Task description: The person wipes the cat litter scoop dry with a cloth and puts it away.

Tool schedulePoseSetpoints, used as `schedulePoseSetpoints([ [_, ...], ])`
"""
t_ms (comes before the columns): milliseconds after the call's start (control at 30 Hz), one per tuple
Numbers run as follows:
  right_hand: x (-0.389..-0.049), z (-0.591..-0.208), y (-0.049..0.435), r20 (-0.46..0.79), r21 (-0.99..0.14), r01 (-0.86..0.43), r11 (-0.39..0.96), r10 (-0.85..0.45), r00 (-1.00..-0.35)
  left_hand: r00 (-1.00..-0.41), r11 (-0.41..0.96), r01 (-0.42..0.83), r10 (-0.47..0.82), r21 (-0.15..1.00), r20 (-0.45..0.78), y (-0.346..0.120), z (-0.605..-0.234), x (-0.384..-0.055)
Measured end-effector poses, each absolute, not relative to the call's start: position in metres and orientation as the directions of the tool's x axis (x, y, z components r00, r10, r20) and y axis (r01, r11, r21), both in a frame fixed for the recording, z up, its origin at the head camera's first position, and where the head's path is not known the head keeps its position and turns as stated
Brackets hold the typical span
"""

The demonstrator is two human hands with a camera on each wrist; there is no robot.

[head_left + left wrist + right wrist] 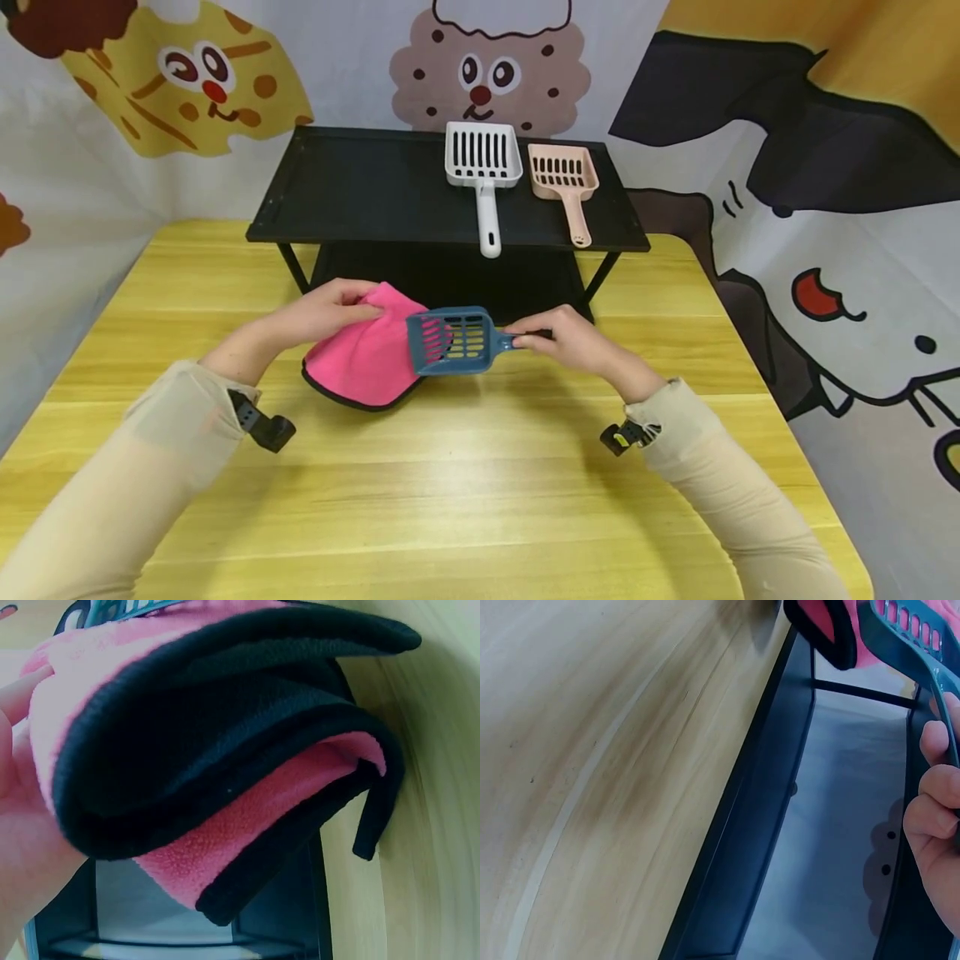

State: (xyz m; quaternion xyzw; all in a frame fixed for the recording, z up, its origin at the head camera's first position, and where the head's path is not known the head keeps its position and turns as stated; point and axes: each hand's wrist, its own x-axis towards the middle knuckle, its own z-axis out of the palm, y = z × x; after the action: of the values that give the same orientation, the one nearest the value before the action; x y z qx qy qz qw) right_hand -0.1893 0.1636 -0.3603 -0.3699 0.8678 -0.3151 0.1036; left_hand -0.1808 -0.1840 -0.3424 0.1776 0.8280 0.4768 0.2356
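In the head view my right hand (pixel 566 337) grips the handle of a blue slotted litter scoop (pixel 456 342), its basin pointing left above the table. My left hand (pixel 330 312) pinches the top of a pink cloth (pixel 363 354) with black edging. The cloth hangs down beside the scoop, and its pink shows through the slots at the basin's left end. Seen from the left wrist, the cloth (pixel 217 847) is folded over, with a dark underside. From the right wrist, curled fingers (pixel 937 784) wrap the scoop's handle.
A black two-level rack (pixel 360 187) stands at the back of the wooden table (pixel 450 483). On its top lie a white litter scoop (pixel 487 221) and a pale pink litter scoop (pixel 575 217), handles toward me. A cartoon-printed curtain (pixel 345 50) hangs behind.
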Motion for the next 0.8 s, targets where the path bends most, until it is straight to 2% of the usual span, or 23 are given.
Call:
schedulePoseSetpoints([
  [200,-0.188,-0.359,0.164,-0.013,-0.674,-0.452,0.585,-0.621,-0.784,-0.854,0.49,0.068,0.479,0.869,-0.203,-0.205,-0.339,-0.177],
  [400,-0.184,-0.35,0.153,-0.1,-0.784,-0.239,0.572,-0.498,-0.862,-0.9,0.515,0.041,0.392,0.856,-0.192,-0.232,-0.338,-0.172],
  [567,-0.179,-0.331,0.13,-0.171,-0.856,-0.096,0.508,-0.455,-0.874,-0.923,0.546,0.026,0.334,0.837,-0.189,-0.253,-0.338,-0.165],
  [800,-0.177,-0.307,0.092,-0.2,-0.939,0.056,0.34,-0.407,-0.891,-0.933,0.549,0.04,0.319,0.835,-0.165,-0.266,-0.341,-0.161],
])
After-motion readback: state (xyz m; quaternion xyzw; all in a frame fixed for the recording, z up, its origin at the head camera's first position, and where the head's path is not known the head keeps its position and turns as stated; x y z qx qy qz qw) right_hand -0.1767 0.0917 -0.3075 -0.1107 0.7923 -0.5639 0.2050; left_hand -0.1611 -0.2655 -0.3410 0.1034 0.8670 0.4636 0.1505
